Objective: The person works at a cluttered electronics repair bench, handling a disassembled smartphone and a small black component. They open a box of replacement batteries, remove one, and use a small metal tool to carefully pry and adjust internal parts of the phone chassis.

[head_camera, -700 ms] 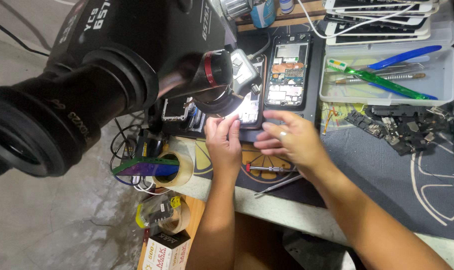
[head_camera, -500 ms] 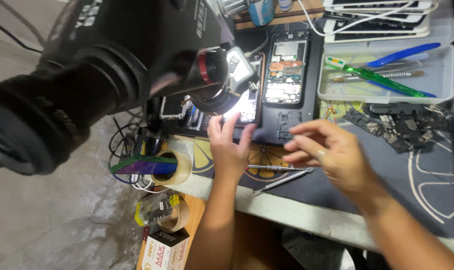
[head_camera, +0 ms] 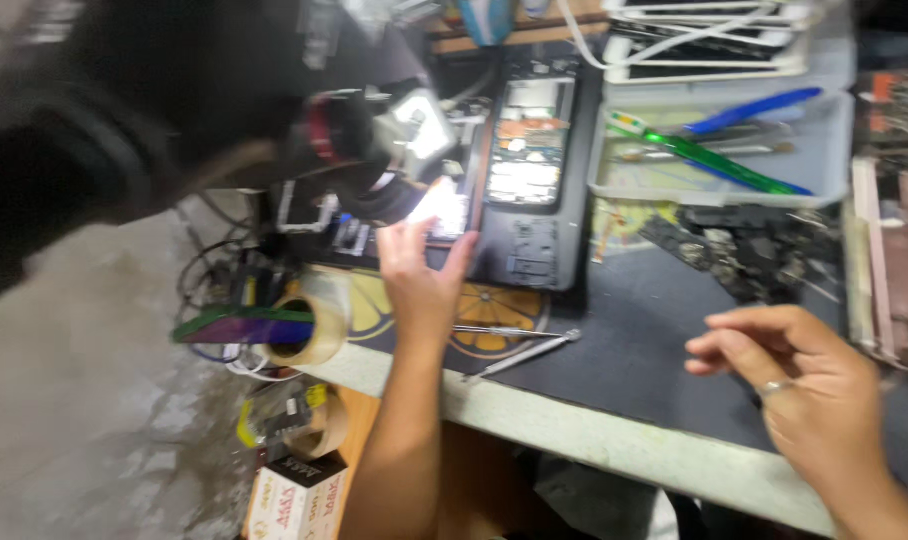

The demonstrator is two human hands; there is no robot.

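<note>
My left hand (head_camera: 422,275) rests on the dark work mat with its fingers spread, its fingertips touching a small lit part (head_camera: 442,208) under the black microscope (head_camera: 174,110). An opened phone (head_camera: 530,160) with bare circuit boards lies just right of it. My right hand (head_camera: 802,378) hovers over the mat at the right, away from the phone, fingers loosely curled, a ring on one finger, holding nothing. Metal tweezers (head_camera: 522,352) lie on the mat between the two hands.
A grey tray (head_camera: 824,170) holds a green and a blue tool. Loose phone parts (head_camera: 744,245) lie below it. A tape roll (head_camera: 304,325) sits at the table's left corner, with cables beside it. More tape and a small box (head_camera: 294,495) sit lower left. The table edge runs across the front.
My right hand left the spot beside my left hand and moved right, away from the phone. My left hand stayed under the microscope. The camera view shifted and blurred.
</note>
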